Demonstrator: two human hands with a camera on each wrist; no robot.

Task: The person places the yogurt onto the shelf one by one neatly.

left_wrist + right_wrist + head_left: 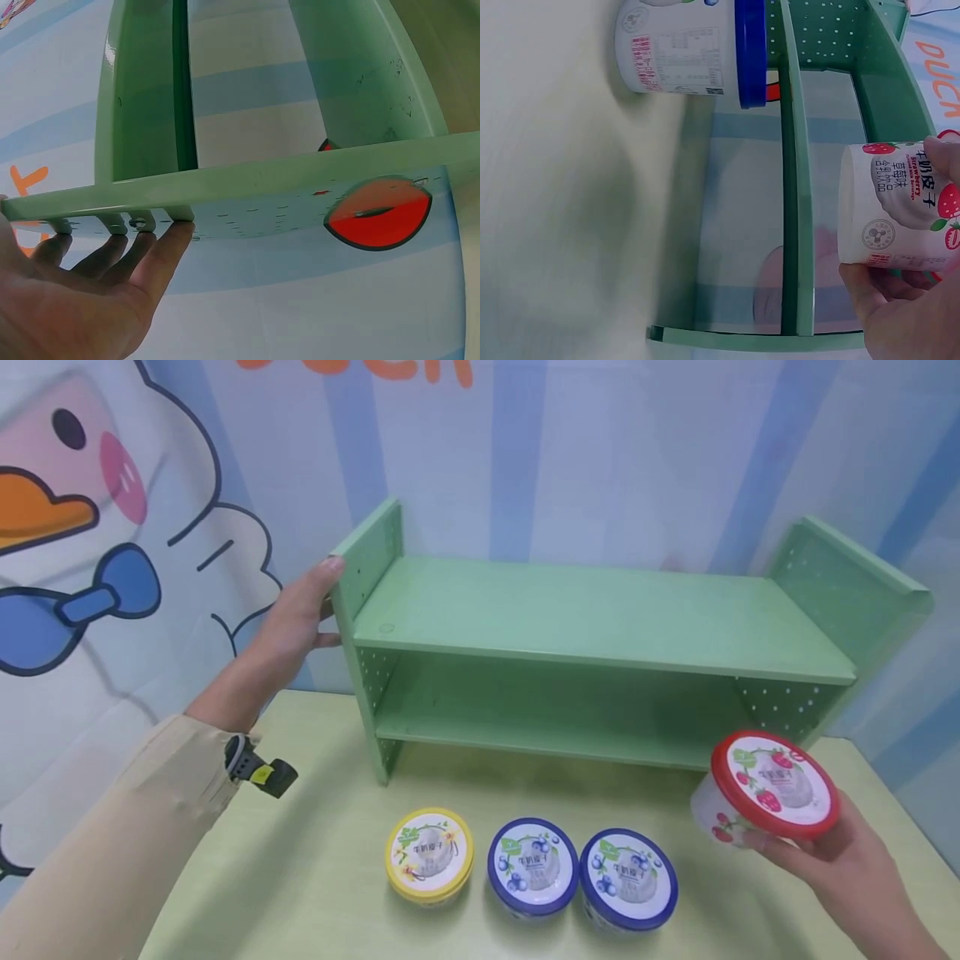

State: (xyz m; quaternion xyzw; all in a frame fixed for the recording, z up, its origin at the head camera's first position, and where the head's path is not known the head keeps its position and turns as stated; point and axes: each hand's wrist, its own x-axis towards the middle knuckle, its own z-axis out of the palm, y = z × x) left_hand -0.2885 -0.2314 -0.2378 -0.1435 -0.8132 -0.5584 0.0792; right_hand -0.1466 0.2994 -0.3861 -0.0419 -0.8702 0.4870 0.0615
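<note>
Shelf held nothing; right hand fingers gripped red-lid cup, left hand flat vs shelf side; 3 cups left on desk.

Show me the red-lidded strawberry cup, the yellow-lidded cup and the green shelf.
red-lidded strawberry cup [776,783]: head view, middle of its lid.
yellow-lidded cup [430,853]: head view, centre of its lid.
green shelf [600,614]: head view, bare top board.

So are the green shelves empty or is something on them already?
Empty. Both boards of the green shelf are bare; the three tubs sit on the table and the red-lidded tub is in the right hand.
</note>
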